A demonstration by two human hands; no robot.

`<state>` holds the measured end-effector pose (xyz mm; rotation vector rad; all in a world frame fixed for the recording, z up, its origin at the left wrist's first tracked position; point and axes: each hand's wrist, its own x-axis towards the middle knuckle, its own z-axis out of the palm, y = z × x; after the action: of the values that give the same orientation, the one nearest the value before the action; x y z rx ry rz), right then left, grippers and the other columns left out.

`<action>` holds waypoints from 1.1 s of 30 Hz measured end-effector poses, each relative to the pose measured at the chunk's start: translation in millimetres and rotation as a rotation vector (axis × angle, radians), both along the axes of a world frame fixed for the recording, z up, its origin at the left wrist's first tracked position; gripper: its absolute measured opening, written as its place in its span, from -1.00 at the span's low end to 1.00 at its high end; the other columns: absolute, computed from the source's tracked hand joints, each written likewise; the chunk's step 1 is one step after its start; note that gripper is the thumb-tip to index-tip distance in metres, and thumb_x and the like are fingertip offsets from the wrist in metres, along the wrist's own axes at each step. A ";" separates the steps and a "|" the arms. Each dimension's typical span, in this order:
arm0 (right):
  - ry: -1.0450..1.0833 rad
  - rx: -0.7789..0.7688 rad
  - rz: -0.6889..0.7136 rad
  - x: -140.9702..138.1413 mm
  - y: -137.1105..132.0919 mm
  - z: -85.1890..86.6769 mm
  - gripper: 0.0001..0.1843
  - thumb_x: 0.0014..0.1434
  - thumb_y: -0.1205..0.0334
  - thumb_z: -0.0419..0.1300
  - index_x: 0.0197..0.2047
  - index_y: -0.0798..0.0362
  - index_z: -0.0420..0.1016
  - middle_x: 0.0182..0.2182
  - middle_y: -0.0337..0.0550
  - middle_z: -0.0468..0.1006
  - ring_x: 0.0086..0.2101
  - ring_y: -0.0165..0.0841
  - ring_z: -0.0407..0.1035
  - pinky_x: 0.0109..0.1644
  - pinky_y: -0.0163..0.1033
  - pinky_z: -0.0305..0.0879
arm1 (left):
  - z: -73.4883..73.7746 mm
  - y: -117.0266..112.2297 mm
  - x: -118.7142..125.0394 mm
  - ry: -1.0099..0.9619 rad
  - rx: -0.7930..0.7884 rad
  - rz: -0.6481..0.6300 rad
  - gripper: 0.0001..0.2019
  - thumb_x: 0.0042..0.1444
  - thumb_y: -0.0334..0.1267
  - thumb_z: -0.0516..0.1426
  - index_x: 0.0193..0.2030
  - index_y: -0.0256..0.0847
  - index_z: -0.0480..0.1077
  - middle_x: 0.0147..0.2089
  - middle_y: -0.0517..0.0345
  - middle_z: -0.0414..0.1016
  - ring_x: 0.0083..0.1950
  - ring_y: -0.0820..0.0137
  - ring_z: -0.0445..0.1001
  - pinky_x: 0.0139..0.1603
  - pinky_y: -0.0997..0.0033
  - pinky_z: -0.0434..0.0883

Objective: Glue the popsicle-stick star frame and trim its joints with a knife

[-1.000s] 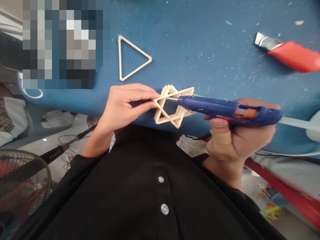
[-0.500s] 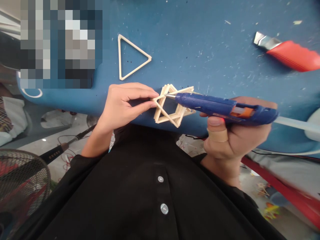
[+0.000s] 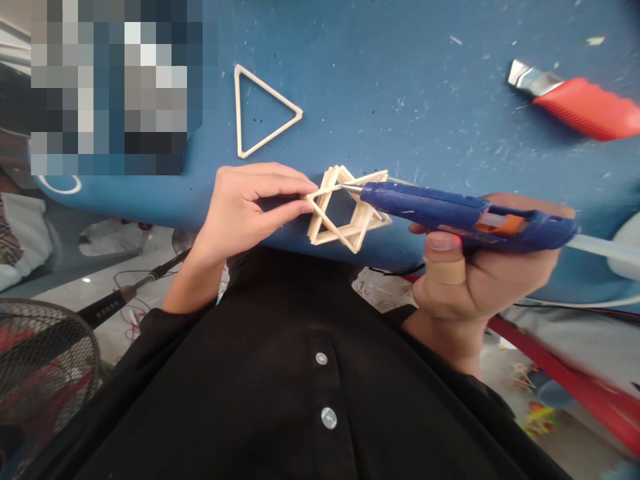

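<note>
At far left a pixelled patch hides part of the blue tabletop [image 3: 400,80]; a loose stick triangle [image 3: 265,110] lies just right of it. The left hand [image 3: 250,207] pinches the left tip of the star-shaped stick frame [image 3: 345,212], which sits at the tabletop's near edge. The frame lies left of the right hand [image 3: 480,267], which is clenched around a blue glue gun [image 3: 465,213]; the gun's long axis runs right to left, nozzle touching the frame's upper edge. Any glue at the tip is too small to make out, and the trigger finger is hidden. A red-handled knife [image 3: 575,103] is cut off at the right
</note>
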<state>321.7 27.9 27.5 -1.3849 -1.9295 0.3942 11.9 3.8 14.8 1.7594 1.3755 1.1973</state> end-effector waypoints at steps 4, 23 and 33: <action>0.022 0.136 0.118 -9.9 4.2 5.6 -0.56 0.43 -0.24 0.32 -0.13 -0.01 0.68 -0.21 -0.10 0.61 -0.30 -0.18 0.59 -0.26 -0.02 0.50 | -0.5 0.5 0.8 -0.013 0.015 -0.015 -0.82 0.43 0.00 0.41 0.12 0.25 0.77 -0.02 0.24 0.85 -0.03 0.29 0.84 0.08 0.27 0.73; 0.098 0.197 0.215 -10.3 5.2 5.3 -0.56 0.41 -0.11 0.39 0.18 -0.02 0.69 -0.12 -0.09 0.68 -0.28 -0.23 0.63 -0.28 -0.09 0.57 | 2.2 2.0 2.4 -0.036 -0.011 0.003 -0.87 0.46 0.02 0.39 -0.03 0.16 0.79 -0.08 0.20 0.85 -0.08 0.28 0.83 0.02 0.25 0.76; 0.135 0.278 0.112 -8.4 13.4 -0.2 -0.52 0.35 -0.25 0.43 0.03 -0.02 0.77 -0.21 -0.08 0.66 -0.31 -0.19 0.60 -0.33 -0.05 0.50 | -1.6 0.3 1.1 -0.036 -0.026 0.011 -0.88 0.45 0.03 0.39 0.00 0.22 0.79 -0.08 0.22 0.85 -0.06 0.26 0.83 0.04 0.21 0.75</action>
<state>313.4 41.2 27.3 -1.0489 -1.8741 0.2527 13.0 4.1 13.2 1.7064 1.3756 1.2067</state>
